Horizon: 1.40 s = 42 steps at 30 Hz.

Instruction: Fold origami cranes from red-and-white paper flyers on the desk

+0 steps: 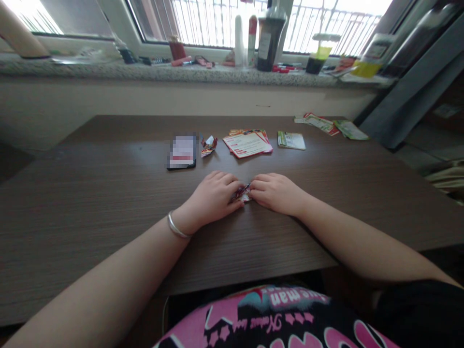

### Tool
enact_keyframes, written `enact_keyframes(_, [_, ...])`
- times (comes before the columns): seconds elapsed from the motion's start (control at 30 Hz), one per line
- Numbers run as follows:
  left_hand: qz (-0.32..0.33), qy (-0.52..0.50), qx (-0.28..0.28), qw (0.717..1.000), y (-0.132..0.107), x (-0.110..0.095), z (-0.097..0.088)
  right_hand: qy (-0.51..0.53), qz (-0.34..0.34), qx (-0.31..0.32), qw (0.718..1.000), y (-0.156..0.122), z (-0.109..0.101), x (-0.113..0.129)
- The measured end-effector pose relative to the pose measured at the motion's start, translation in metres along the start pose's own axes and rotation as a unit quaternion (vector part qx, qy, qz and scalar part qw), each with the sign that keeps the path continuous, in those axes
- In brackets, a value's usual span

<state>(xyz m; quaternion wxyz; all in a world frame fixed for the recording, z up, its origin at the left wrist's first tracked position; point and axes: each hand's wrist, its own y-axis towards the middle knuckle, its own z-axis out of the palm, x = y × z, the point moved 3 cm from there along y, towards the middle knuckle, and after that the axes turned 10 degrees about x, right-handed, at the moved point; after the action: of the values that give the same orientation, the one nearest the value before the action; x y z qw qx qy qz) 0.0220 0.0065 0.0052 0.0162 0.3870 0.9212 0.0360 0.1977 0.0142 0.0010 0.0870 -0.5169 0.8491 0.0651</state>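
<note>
Between my hands, just above or on the table (108,232), is a small crumpled piece of printed paper or wrapper (245,194) in red, white and dark colours. My left hand (217,197), with a silver bangle at the wrist, closes its fingers on the left side of it. From the other side my right hand (275,192) pinches its right edge. The fingers cover much of the piece. Beyond my hands lies another crumpled printed paper (209,146), beside a stack of red-edged cards (248,144).
A dark-edged device or card with a blurred face (181,152) lies at the left. Small green-and-white cards (292,140) sit right of the stack, with more printed packets (322,123) at the far right edge. Bottles (271,41) and clutter line the windowsill (217,73).
</note>
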Motion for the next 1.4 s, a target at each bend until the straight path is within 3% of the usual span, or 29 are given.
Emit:
enact_keyframes(0.23, [0.029, 0.068, 0.011, 0.997, 0.002, -0.007, -0.003, 0.012, 0.056, -0.009, 0.998, 0.000, 0.000, 0.005])
enact_keyframes(0.6, [0.041, 0.041, 0.012, 0.998, 0.003, -0.005, 0.002, 0.060, 0.043, -0.035, 0.997, 0.002, 0.006, 0.003])
enact_keyframes(0.87, [0.022, 0.049, 0.027, 0.998, 0.002, -0.006, 0.001, 0.111, 0.084, -0.026, 0.990, 0.004, 0.005, 0.004])
enact_keyframes(1.2, [0.015, 0.029, 0.041, 0.999, 0.001, -0.007, -0.002, 0.253, 0.126, -0.025, 0.959, 0.010, 0.015, -0.004])
enact_keyframes(1.4, [0.017, -0.006, 0.050, 0.999, 0.000, -0.002, -0.001, 0.284, 0.142, -0.026, 0.948, 0.010, 0.016, -0.008])
